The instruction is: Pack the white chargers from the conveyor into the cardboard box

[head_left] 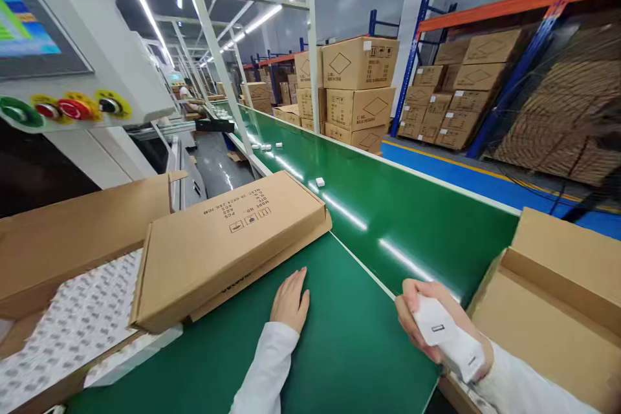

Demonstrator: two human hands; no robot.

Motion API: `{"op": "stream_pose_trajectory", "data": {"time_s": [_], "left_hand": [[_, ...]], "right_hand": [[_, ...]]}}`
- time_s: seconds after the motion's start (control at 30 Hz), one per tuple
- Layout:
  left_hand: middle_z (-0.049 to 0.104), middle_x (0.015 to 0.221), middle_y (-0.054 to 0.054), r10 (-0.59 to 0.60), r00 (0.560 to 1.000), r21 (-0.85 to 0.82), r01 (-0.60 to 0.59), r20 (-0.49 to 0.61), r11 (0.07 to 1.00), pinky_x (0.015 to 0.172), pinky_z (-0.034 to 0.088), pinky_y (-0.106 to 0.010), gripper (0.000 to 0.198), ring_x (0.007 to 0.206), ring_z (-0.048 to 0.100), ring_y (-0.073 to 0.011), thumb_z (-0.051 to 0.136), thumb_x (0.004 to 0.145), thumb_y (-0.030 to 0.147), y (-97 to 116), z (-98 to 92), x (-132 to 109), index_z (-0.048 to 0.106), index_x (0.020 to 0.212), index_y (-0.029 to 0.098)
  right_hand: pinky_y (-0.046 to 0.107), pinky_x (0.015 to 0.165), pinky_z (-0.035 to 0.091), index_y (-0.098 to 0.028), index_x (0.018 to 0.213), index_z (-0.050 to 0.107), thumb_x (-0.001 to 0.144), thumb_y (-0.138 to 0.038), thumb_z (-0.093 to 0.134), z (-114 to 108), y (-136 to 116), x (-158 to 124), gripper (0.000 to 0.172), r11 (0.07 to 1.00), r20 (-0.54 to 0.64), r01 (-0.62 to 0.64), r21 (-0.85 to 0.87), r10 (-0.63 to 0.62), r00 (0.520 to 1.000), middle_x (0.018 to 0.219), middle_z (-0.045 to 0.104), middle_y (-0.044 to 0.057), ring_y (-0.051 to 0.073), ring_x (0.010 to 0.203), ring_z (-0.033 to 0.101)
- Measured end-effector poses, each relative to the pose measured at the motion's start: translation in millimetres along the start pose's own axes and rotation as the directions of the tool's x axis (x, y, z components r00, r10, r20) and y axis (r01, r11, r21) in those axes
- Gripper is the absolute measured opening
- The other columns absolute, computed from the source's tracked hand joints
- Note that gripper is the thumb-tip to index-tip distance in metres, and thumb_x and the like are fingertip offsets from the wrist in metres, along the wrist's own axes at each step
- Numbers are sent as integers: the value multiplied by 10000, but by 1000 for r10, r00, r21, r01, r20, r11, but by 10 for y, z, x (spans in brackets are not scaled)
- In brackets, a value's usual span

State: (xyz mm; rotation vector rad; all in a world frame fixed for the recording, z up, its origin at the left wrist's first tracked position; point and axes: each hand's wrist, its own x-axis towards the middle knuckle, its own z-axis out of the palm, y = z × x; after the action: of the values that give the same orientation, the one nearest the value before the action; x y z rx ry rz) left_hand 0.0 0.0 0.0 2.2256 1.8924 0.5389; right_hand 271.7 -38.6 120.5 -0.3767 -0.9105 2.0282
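Note:
My left hand (291, 301) lies flat and open on the green work surface (349, 343), fingers together, just in front of a flat brown carton (228, 242) with printed text on its lid. My right hand (429, 323) is closed around a white packet (449, 336) with a small dark label, held near the edge of the green conveyor belt (412, 213). Both arms wear white sleeves. A small white item (319, 182) lies on the belt beyond the carton.
An open carton (553, 297) stands at the right. At left, an open box holds printed white sheets (77, 323). A machine panel with coloured buttons (63, 108) is at upper left. Stacked cartons (359, 90) and shelving (485, 84) stand beyond the belt. More white items (264, 146) lie farther along.

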Motion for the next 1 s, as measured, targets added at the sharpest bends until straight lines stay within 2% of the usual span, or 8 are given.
{"op": "stream_pose_trajectory", "data": {"time_s": [0.3, 0.5, 0.63, 0.8, 0.87, 0.9, 0.97, 1.0], "left_hand": [[474, 1272, -39, 23, 999, 0, -23, -34, 1000, 970, 364, -382, 431, 1187, 402, -190, 295, 852, 259, -60, 25, 3, 402, 1263, 186], [475, 1272, -41, 75, 996, -1, -75, -48, 997, 972, 371, -396, 424, 1183, 409, -202, 322, 845, 269, -132, 68, 15, 429, 1245, 180], [483, 1264, -40, 99, 994, -3, -99, -49, 995, 965, 377, -405, 414, 1178, 415, -209, 330, 844, 281, -171, 90, 25, 454, 1227, 187], [514, 1233, -40, 95, 985, -25, -99, -147, 995, 958, 376, -406, 397, 1154, 439, -200, 306, 851, 281, -155, 119, 2, 484, 1195, 193], [528, 1216, -40, 102, 979, -31, -109, -176, 994, 958, 373, -402, 387, 1139, 451, -198, 301, 851, 282, -142, 133, -13, 513, 1162, 190], [533, 1210, -40, 106, 979, -32, -113, -177, 993, 957, 374, -402, 383, 1133, 454, -199, 303, 850, 287, -139, 139, -17, 526, 1146, 189], [537, 1204, -39, 104, 979, -34, -112, -174, 993, 955, 374, -407, 376, 1128, 458, -203, 307, 848, 295, -142, 151, -14, 542, 1123, 192], [538, 1204, -39, 100, 980, -36, -107, -175, 994, 955, 374, -410, 374, 1128, 458, -204, 308, 848, 296, -149, 155, -5, 546, 1118, 194]], "right_hand": [[165, 299, 298, -176, 672, 542, 856, -322, 257, 313, -57, -96, 369, 999, -128, 19, -28, -23, 992, 450, 514, -6, 84, 319, 455], [163, 360, 316, -191, 676, 513, 860, -367, 304, 428, -100, -152, 329, 993, -323, -57, -103, 21, 946, 484, 469, -40, 66, 371, 436], [174, 367, 306, -200, 675, 500, 841, -410, 321, 465, -109, -208, 321, 986, -390, -107, -126, 50, 919, 505, 452, -48, 76, 396, 439], [193, 401, 293, -181, 616, 530, 772, -353, 421, 345, -374, -411, 256, 881, -448, -232, -413, 26, 894, 521, 451, -41, 78, 447, 401], [204, 420, 287, -181, 597, 542, 755, -349, 447, 139, -558, -612, 250, 792, -567, -279, -543, -101, 818, 530, 448, -39, 75, 464, 386], [217, 431, 294, -190, 607, 549, 761, -361, 430, -1, -644, -753, 259, 752, -653, -328, -572, -175, 737, 534, 456, -34, 81, 468, 392], [252, 461, 320, -191, 577, 557, 764, -361, 398, -314, -769, -1107, 299, 671, -802, -489, -557, -282, 527, 558, 526, 9, 103, 498, 454], [262, 441, 299, -202, 610, 574, 776, -380, 387, -467, -796, -1306, 306, 632, -827, -545, -551, -325, 459, 567, 544, 18, 109, 492, 470]]}}
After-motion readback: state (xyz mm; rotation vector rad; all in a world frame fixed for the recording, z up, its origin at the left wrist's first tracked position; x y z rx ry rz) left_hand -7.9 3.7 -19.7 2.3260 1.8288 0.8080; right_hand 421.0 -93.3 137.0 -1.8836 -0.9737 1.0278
